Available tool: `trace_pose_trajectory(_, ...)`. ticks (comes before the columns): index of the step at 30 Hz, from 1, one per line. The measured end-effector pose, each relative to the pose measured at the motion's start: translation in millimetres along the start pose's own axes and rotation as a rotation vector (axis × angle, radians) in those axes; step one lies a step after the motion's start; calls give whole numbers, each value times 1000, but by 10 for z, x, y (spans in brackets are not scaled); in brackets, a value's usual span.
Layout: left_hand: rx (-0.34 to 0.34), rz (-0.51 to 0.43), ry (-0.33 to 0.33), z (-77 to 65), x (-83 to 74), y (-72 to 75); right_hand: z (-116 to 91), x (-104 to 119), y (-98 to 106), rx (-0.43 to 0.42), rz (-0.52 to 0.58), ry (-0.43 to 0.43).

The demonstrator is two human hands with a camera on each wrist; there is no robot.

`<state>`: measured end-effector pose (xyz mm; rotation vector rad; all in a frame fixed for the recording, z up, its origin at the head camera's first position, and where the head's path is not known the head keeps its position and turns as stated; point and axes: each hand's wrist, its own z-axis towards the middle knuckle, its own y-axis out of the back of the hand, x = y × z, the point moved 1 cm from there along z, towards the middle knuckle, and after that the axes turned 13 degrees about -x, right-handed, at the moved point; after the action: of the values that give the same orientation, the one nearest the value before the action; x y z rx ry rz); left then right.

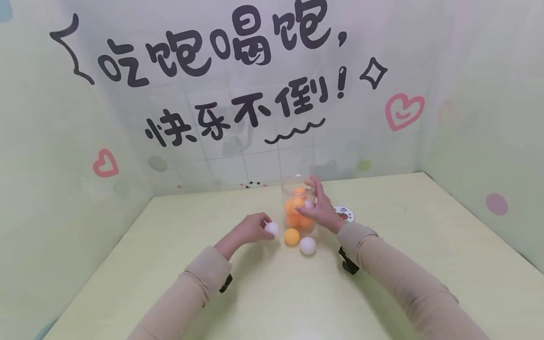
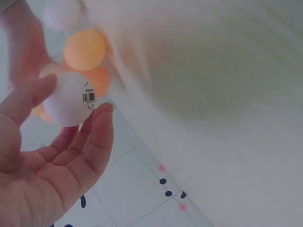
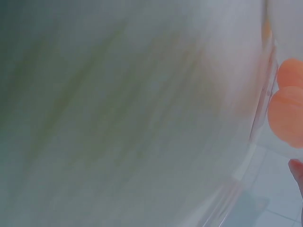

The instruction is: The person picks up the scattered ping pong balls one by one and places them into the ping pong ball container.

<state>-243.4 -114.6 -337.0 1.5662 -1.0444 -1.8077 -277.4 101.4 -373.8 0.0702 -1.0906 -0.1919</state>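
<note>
In the head view, my left hand (image 1: 251, 228) pinches a white ping-pong ball (image 1: 272, 230) just above the table, left of the container. The left wrist view shows this white ball (image 2: 68, 101) between thumb and fingertips, its printed barcode visible. A clear cylindrical container (image 1: 293, 185) stands upright toward the back, holding several orange ping-pong balls (image 1: 293, 219) and a white one. My right hand (image 1: 321, 210) grips the container's right side, thumb in front and fingers behind. Before the container lie a loose orange ball (image 1: 292, 237) and another loose white ball (image 1: 308, 246).
A round printed sticker or disc (image 1: 344, 214) lies on the pale wooden table (image 1: 272, 293), partly behind the right wrist. A white printed wall covering (image 1: 238, 165) rises along the table's back edge, with side panels left and right.
</note>
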Motion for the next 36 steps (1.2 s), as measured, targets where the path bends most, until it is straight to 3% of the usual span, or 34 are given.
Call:
trace_pose_trajectory(5,-28,-83,30,71,-101,208,-25,103,8,17,37,-23)
trace_pose_trajectory(12,-97,-134,6,98,-276,418,-108,320,21,32,22,-42)
trace_pose_trajectory(23,-205,-192,-32,258,-481,555,-92,321,64,25,1,-26)
trace_pose_trajectory(36,-279,-198,-64,429,-662,551,-51,382,64,38,39,-44)
